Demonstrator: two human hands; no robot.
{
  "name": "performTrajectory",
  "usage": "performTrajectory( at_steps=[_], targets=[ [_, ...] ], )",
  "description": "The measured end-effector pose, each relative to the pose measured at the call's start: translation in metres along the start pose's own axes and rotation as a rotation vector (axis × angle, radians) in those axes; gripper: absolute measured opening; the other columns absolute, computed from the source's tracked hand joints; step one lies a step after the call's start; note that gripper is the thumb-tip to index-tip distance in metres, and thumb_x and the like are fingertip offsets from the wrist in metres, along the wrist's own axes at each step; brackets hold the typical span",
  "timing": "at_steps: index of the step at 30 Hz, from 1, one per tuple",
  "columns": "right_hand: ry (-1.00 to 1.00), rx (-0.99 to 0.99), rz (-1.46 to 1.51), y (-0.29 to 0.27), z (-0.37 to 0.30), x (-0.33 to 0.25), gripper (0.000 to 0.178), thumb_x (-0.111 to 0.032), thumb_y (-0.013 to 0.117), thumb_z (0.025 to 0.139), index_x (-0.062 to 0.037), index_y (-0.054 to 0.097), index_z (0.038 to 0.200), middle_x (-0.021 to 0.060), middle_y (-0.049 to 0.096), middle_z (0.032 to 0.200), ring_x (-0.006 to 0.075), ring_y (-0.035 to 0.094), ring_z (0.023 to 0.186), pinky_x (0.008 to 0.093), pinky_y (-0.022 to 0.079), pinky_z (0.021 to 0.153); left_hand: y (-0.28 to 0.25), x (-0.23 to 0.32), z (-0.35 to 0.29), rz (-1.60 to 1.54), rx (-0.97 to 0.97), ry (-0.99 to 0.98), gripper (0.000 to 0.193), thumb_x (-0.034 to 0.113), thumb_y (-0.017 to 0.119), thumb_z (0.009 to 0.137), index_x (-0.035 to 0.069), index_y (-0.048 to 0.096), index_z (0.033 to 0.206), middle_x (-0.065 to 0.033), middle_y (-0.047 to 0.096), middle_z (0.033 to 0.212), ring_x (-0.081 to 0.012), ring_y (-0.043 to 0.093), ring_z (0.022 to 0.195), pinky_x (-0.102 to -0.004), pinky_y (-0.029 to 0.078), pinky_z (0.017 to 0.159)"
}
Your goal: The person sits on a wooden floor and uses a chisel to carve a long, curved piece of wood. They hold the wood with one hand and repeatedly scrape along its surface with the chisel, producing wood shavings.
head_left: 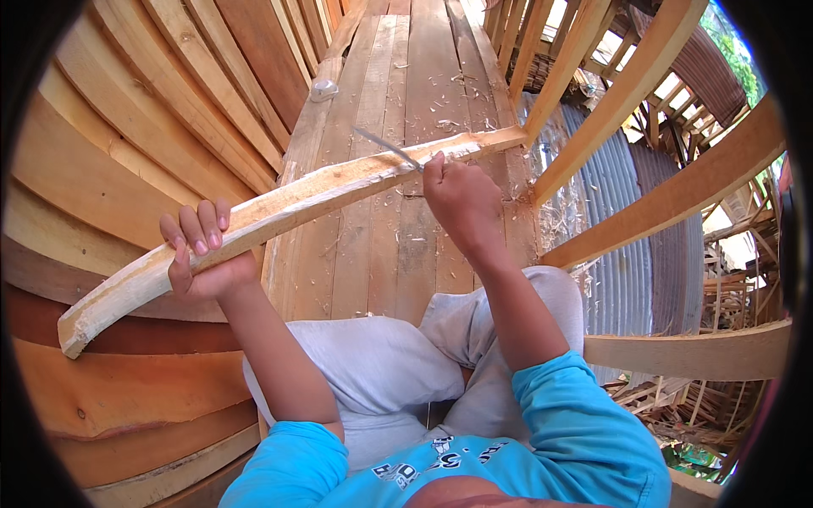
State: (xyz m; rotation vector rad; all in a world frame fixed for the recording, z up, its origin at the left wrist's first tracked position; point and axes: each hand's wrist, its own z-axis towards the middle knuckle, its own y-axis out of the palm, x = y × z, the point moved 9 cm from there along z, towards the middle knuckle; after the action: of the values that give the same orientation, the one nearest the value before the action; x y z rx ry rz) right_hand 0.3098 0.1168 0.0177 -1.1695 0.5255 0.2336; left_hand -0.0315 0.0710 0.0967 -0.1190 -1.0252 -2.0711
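A long, pale strip of wood point(322, 188) lies slantwise across the space before me, its left end nearer and its right end farther off. My left hand point(207, 241) is closed around it left of the middle, thumb underneath and fingers over the top. My right hand point(461, 199) makes a fist around the handle of a knife point(385, 146), the handle itself hidden by the fingers. The thin blade points up and left, crossing over the wood's upper face near its right part. Whether the edge touches the wood I cannot tell.
Wood shavings are scattered over the plank floor point(347, 245). Upright boards point(135, 169) wall the left side. Spaced wooden posts point(610, 110) stand at the right, with corrugated metal sheets point(622, 229) beyond them. A small clear plastic object point(323, 91) sits farther ahead.
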Motion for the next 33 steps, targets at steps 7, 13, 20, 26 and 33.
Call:
performTrajectory(
  at_steps=[7,13,20,26,33],
  targets=[
    [-0.031,0.155,0.087,0.026,0.000,0.031,0.054,-0.031,0.041,0.096,0.0006,0.067,0.061,0.0239,0.062,0.061,0.0422,0.063,0.057,0.0523,0.052,0.059,0.011,-0.014,0.000,-0.052,0.004,-0.023,0.019,0.016,0.062,0.076,0.019,0.043,0.076,0.0054,0.044,0.062,-0.0089,0.044,0.062,-0.0271,0.036,0.070],
    [-0.057,0.061,0.059,0.000,-0.010,-0.007,0.054,-0.031,0.040,0.096,0.0015,0.068,0.063,0.0243,0.063,0.062,0.0437,0.064,0.060,0.0528,0.052,0.061,0.000,-0.001,-0.003,-0.014,0.013,-0.005,0.019,0.016,0.061,0.077,0.018,0.043,0.076,0.0052,0.044,0.062,-0.0089,0.044,0.062,-0.0273,0.037,0.070],
    [0.039,-0.038,0.141,-0.018,-0.010,-0.013,0.058,-0.036,0.034,0.097,0.0024,0.071,0.073,0.0265,0.066,0.072,0.0459,0.067,0.074,0.0552,0.052,0.071,0.000,0.001,-0.002,-0.005,-0.016,-0.006,0.018,0.016,0.061,0.077,0.019,0.043,0.076,0.0053,0.044,0.063,-0.0086,0.045,0.062,-0.0270,0.036,0.070],
    [0.106,-0.034,-0.014,0.012,0.008,0.027,0.058,-0.036,0.034,0.098,0.0031,0.071,0.075,0.0277,0.066,0.074,0.0463,0.066,0.074,0.0552,0.052,0.073,0.003,-0.002,0.002,-0.031,-0.036,-0.010,0.019,0.016,0.061,0.077,0.019,0.043,0.075,0.0053,0.044,0.063,-0.0084,0.044,0.062,-0.0269,0.037,0.070],
    [0.306,0.008,0.071,0.035,0.021,0.105,0.062,-0.038,0.029,0.099,0.0028,0.072,0.082,0.0287,0.068,0.084,0.0467,0.066,0.085,0.0547,0.051,0.081,0.009,-0.016,0.000,-0.052,-0.016,-0.025,0.020,0.016,0.063,0.076,0.019,0.042,0.075,0.0056,0.044,0.062,-0.0086,0.044,0.062,-0.0264,0.037,0.071]
  ],
)
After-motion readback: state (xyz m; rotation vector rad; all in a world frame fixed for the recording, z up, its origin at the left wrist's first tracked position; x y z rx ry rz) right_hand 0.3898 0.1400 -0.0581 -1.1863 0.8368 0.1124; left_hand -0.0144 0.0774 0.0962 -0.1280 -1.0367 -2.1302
